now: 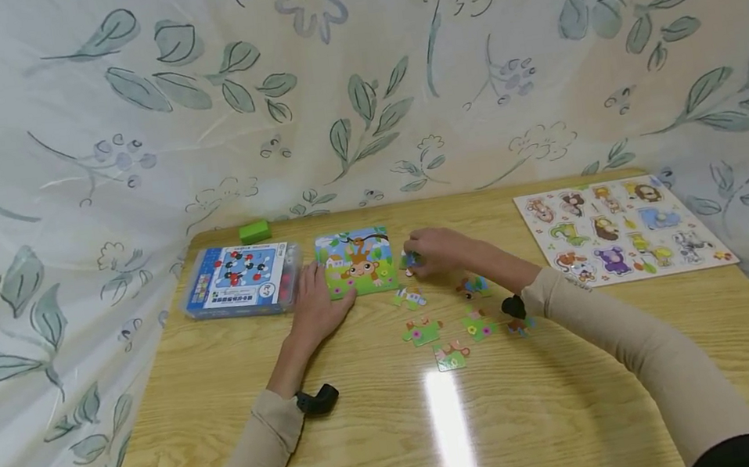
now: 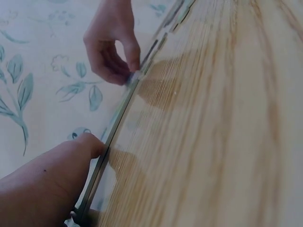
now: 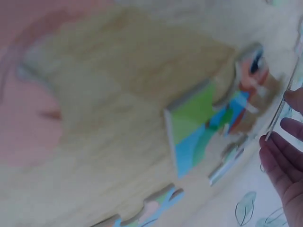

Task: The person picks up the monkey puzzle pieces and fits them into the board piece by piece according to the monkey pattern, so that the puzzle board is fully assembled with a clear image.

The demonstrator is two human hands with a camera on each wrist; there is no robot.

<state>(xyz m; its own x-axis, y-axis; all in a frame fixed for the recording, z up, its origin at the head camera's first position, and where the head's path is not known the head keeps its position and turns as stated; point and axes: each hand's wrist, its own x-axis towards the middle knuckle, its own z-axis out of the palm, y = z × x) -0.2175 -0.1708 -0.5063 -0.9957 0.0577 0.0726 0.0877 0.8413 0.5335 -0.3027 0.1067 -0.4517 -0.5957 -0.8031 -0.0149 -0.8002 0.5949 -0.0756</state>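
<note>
My left hand [image 1: 320,308] rests on the table with fingers extended along the left side of a square monkey picture board [image 1: 357,263]. Its thumb [image 2: 90,146] touches the board's near edge. Just right of the board, my right hand [image 1: 444,249] pinches a small bluish puzzle piece [image 1: 411,260] between thumb and fingers, close to the tabletop. Loose jigsaw pieces lie below and around that hand, among them a green one [image 1: 423,331], a striped one [image 1: 410,298] and one with a yellow flower [image 1: 477,326]. In the right wrist view a green-and-blue piece [image 3: 203,118] lies nearby.
A clear plastic case [image 1: 242,280] with a molecule picture stands left of my left hand. Behind it sits a green block [image 1: 254,232]. At the right lies a large animal puzzle board [image 1: 619,231]. A floral cloth [image 1: 356,94] hangs behind the wooden table [image 1: 375,454].
</note>
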